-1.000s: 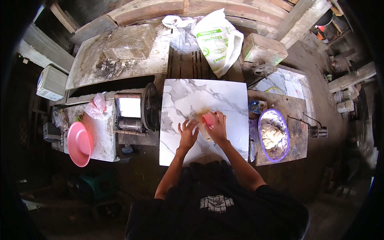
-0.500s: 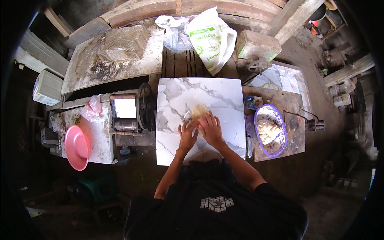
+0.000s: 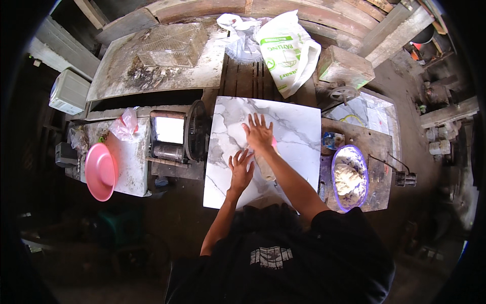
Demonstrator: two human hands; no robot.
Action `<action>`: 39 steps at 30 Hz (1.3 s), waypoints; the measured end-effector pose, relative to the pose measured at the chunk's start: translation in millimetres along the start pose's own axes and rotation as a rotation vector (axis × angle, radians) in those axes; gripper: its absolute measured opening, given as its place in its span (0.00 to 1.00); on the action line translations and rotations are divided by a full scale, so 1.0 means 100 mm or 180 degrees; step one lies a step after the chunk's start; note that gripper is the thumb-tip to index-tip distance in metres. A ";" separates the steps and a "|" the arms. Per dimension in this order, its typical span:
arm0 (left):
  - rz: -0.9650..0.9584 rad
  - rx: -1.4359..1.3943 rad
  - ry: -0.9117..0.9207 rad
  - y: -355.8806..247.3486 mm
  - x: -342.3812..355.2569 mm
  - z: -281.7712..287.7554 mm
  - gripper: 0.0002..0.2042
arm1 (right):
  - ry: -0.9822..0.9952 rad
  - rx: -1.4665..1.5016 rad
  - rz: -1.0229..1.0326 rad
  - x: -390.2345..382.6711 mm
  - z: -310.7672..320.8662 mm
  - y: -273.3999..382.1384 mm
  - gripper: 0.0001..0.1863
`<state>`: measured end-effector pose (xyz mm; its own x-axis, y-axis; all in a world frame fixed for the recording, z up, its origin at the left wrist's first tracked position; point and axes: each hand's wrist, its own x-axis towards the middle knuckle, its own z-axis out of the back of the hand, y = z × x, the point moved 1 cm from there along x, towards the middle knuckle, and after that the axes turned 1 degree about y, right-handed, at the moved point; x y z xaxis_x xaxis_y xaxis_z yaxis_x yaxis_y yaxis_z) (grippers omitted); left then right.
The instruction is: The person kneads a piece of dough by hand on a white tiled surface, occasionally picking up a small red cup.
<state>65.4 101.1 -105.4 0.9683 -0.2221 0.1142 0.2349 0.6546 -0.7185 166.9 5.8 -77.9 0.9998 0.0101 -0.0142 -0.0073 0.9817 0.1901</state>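
My right hand (image 3: pixel 258 130) reaches across the marble-patterned board (image 3: pixel 225 121), fingers spread flat, its palm over a pink object (image 3: pixel 274 142) that shows only at the hand's right edge. Below it, a pale, elongated piece of dough (image 3: pixel 265 167) lies on the board, partly covered by my right hand and wrist. My left hand (image 3: pixel 242 169) is lower and to the left, fingers apart, beside the dough. Whether its fingertips touch the board or the dough I cannot tell.
A purple tub (image 3: pixel 362 160) of dough is right. Left are a hand-cranked roller machine (image 3: pixel 172 152), a pink basin (image 3: pixel 101 172) and a pink bag (image 3: pixel 125 124). Behind are white bags (image 3: pixel 286 53), a wire crate (image 3: pixel 172 48) and a wooden box (image 3: pixel 346 66).
My right hand has moved forward, away from my body, its fingers opening out over the pink object; the dough now extends below it. My left hand has shifted slightly.
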 end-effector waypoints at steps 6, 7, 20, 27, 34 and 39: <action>-0.0048 0.0103 0.0045 0.12 0.04 0.02 0.16 | -0.0410 -0.0178 0.0653 -0.44 0.08 -0.19 0.23; -0.0083 0.0095 0.0067 0.16 0.06 0.01 0.17 | -0.0418 -0.0192 0.0637 -0.55 0.08 -0.26 0.23; -0.0412 -0.0006 0.0386 0.08 0.14 -0.14 0.17 | -0.0666 0.0851 0.0523 -1.20 0.25 -0.38 0.22; -0.0120 -0.0002 0.0494 0.01 -0.04 -0.04 0.19 | -0.0678 0.0425 0.0474 -0.98 0.00 -0.29 0.23; 0.0065 0.0140 0.0113 -0.01 -0.16 -0.01 0.19 | -0.0427 0.0298 0.0310 0.00 0.12 -0.13 0.28; 0.0059 0.0114 -0.0015 -0.06 -0.17 0.10 0.17 | -0.0244 0.0310 0.0381 0.08 -0.02 -0.09 0.27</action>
<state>48.0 108.7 -96.1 0.9729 -0.2063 0.1043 0.2196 0.6840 -0.6956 174.7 -3.1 -81.3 0.9902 0.1076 0.0885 -0.1284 0.9513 0.2801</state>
